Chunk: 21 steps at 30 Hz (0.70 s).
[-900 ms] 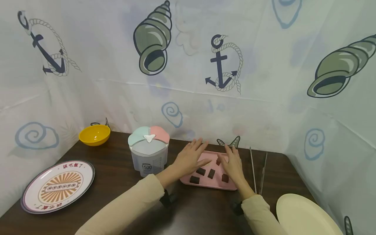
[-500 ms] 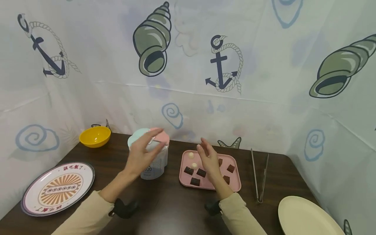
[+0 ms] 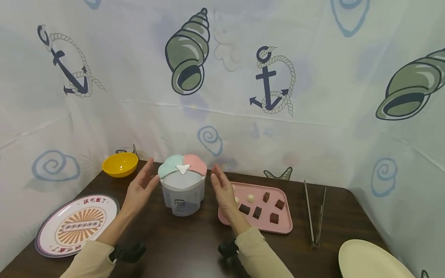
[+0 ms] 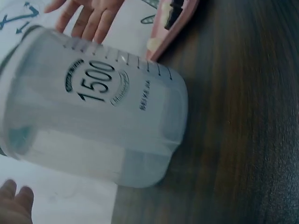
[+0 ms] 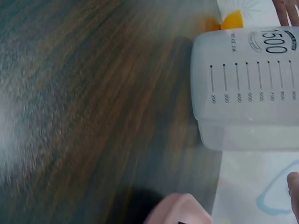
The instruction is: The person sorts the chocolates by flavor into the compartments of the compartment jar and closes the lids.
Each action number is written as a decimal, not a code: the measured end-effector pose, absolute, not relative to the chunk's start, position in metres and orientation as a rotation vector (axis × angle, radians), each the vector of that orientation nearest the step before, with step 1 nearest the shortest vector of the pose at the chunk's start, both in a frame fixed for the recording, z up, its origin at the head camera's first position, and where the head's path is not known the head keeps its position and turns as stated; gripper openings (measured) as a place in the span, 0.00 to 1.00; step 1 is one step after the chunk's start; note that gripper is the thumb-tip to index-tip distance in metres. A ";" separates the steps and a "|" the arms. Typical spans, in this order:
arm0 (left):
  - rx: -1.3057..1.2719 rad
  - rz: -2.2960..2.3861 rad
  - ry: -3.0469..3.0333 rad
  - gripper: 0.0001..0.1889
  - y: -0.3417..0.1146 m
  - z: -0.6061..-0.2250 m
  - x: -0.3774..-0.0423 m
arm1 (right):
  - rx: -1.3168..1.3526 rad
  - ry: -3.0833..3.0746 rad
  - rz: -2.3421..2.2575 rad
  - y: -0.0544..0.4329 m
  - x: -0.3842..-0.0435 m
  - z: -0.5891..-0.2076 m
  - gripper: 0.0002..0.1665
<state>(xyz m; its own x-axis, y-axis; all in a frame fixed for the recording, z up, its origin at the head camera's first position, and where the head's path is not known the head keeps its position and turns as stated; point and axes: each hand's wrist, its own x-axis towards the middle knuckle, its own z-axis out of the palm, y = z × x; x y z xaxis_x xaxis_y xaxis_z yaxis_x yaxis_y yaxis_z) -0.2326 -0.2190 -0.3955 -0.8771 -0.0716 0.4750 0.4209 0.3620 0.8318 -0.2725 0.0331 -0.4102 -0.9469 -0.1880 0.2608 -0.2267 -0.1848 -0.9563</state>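
A clear plastic storage container (image 3: 182, 195) marked 1500, with a mint, pink and clear lid (image 3: 196, 163), stands at the back of the table. My left hand (image 3: 138, 190) is held to its left and my right hand (image 3: 224, 193) to its right, both with fingers extended and holding nothing. In the left wrist view the container (image 4: 107, 107) fills the middle, a gap showing between it and the fingertips. The right wrist view shows the container (image 5: 252, 84) too, with one fingertip (image 5: 293, 184) at the edge. My right hand partly covers the pink tray (image 3: 286, 226).
Dark and white chocolate pieces (image 3: 257, 212) lie on the tray. Metal tongs (image 3: 315, 231) rest to its right, above a cream plate (image 3: 372, 260). On the left are a yellow bowl (image 3: 120, 165) and a patterned white plate (image 3: 78, 226). A printed cloth (image 3: 229, 127) hangs behind.
Both hands have moved left, away from over the pink tray. They have gone to the two sides of the container, spread apart. The view has shifted slightly.
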 end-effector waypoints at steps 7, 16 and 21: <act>-0.420 -1.573 -2.197 0.33 -0.222 -0.407 -0.242 | 0.483 -1.973 2.426 0.025 -0.272 -0.415 0.31; -0.449 -1.632 -2.208 0.34 -0.221 -0.412 -0.245 | 0.538 -1.862 2.464 0.016 -0.274 -0.419 0.29; -0.426 -1.658 -2.225 0.34 -0.219 -0.415 -0.244 | 0.524 -1.828 2.460 0.009 -0.275 -0.421 0.28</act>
<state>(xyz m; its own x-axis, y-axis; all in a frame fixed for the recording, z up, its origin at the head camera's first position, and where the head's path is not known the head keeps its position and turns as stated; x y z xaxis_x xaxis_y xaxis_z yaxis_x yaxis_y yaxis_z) -0.2441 -0.2185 -0.4150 -0.8998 0.0399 0.4345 0.4278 0.2767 0.8605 -0.2748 0.0088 -0.4210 -0.9427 -0.1727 0.2856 -0.2235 -0.3087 -0.9245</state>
